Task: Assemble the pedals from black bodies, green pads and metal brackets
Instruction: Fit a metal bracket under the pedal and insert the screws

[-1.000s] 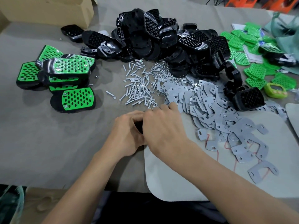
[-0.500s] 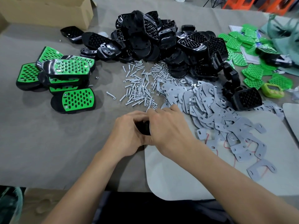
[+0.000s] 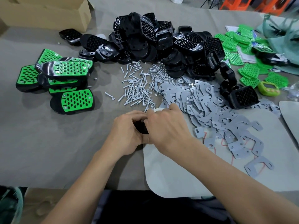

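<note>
My left hand (image 3: 127, 133) and my right hand (image 3: 166, 126) are closed together around one black pedal body (image 3: 141, 127) near the table's middle; only a dark sliver of it shows between them. Behind them lies a scatter of silver screws (image 3: 137, 88). A heap of grey metal brackets (image 3: 210, 107) spreads to the right. The big pile of black bodies (image 3: 161, 44) fills the back centre. Loose green pads (image 3: 249, 75) lie at the far right. Several finished pedals (image 3: 68, 73) with green pads are stacked at the left.
A cardboard box (image 3: 48, 12) stands at the back left. A pale grey mat (image 3: 178, 167) lies under my right forearm, and a second mat (image 3: 291, 118) shows at the right edge. A yellow-green timer (image 3: 268, 88) sits by the pads. Teal fabric (image 3: 281, 34) lies at the back right.
Both hands stay clasped on the black body at the same spot; the fingers shifted only slightly.
</note>
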A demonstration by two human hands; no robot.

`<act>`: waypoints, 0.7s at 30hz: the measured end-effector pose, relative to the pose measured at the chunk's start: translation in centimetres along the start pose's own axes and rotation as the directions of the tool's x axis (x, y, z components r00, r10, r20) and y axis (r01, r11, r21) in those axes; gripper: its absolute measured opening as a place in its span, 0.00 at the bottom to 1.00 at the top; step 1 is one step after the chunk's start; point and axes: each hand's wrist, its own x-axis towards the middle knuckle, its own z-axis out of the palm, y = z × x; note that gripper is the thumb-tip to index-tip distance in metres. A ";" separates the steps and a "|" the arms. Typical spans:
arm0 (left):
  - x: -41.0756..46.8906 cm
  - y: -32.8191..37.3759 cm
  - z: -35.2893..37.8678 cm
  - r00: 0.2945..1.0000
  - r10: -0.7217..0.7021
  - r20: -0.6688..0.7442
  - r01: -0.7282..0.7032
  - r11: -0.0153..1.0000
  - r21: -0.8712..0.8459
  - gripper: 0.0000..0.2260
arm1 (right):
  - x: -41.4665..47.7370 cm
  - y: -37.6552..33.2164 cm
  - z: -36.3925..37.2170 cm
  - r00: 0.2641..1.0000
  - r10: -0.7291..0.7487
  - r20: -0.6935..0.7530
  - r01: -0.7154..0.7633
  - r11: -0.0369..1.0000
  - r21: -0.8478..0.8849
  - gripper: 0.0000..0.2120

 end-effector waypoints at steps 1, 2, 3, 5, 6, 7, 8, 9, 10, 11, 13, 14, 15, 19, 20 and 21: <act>0.0 0.2 -0.1 1.000 -0.004 0.003 0.004 1.000 -0.008 0.26 | 0.0 0.2 -0.1 1.000 -0.004 -0.006 0.004 1.000 0.010 0.06; -0.1 0.3 -0.1 1.000 -0.003 0.006 0.003 1.000 -0.013 0.25 | 0.0 0.2 -0.1 1.000 -0.021 0.005 0.021 1.000 0.011 0.06; -0.1 0.4 -0.1 1.000 -0.002 0.007 0.003 1.000 -0.018 0.25 | 0.0 0.2 -0.1 0.999 -0.043 0.023 0.043 0.999 0.003 0.07; -0.2 0.4 -0.1 1.000 -0.007 0.008 0.007 1.000 -0.026 0.24 | 0.0 0.0 0.0 0.997 -0.063 0.047 0.065 0.997 -0.036 0.10; -0.2 0.4 -0.1 1.000 -0.011 0.007 0.011 1.000 -0.027 0.24 | 0.1 -0.3 0.0 0.997 -0.061 0.046 0.064 0.996 -0.057 0.09; -0.2 0.3 -0.1 1.000 -0.012 0.007 0.013 1.000 -0.020 0.23 | 0.2 -0.5 -0.1 0.997 -0.058 0.046 0.062 0.995 -0.080 0.08; -0.2 0.3 -0.1 1.000 -0.012 0.009 0.012 1.000 -0.002 0.22 | 0.2 -0.8 -0.1 0.997 -0.059 0.043 0.063 0.993 -0.102 0.07; -0.2 0.3 -0.1 1.000 -0.013 0.011 0.013 1.000 0.019 0.22 | 0.2 -1.0 -0.1 0.997 -0.065 0.037 0.069 0.990 -0.123 0.07; -0.2 0.2 -0.1 1.000 -0.018 0.012 0.018 0.999 0.036 0.22 | 0.1 -1.2 -0.1 0.997 -0.071 0.033 0.075 0.988 -0.138 0.07; -0.1 0.1 -0.2 1.000 -0.024 0.012 0.023 0.999 0.044 0.22 | 0.1 -1.3 -0.2 0.997 -0.077 0.025 0.080 0.987 -0.138 0.06; -0.2 0.1 -0.3 1.000 -0.027 0.015 0.027 0.998 0.052 0.23 | 0.3 -1.2 -0.5 0.996 -0.086 0.012 0.087 0.989 -0.117 0.04; -0.2 0.2 -0.3 0.999 -0.027 0.022 0.026 0.999 0.047 0.23 | 0.4 -1.0 -0.6 0.996 -0.091 0.011 0.092 0.990 -0.106 0.05; -0.2 0.2 -0.4 0.999 -0.027 0.028 0.027 0.999 0.031 0.24 | 0.5 -0.9 -0.8 0.995 -0.099 0.020 0.101 0.990 -0.097 0.08; -0.2 0.4 -0.5 0.999 -0.034 0.027 0.033 0.999 0.011 0.22 | 0.7 -0.6 -1.5 0.988 -0.143 0.053 0.148 0.984 -0.101 0.14; -0.1 0.5 -0.4 0.999 -0.031 0.028 0.030 0.999 0.027 0.22 | 0.7 -0.7 -1.5 0.987 -0.151 0.051 0.156 0.982 -0.108 0.14; -0.1 0.5 -0.4 0.999 -0.026 0.029 0.025 0.999 0.037 0.21 | 0.7 -0.9 -1.5 0.986 -0.160 0.046 0.164 0.980 -0.114 0.14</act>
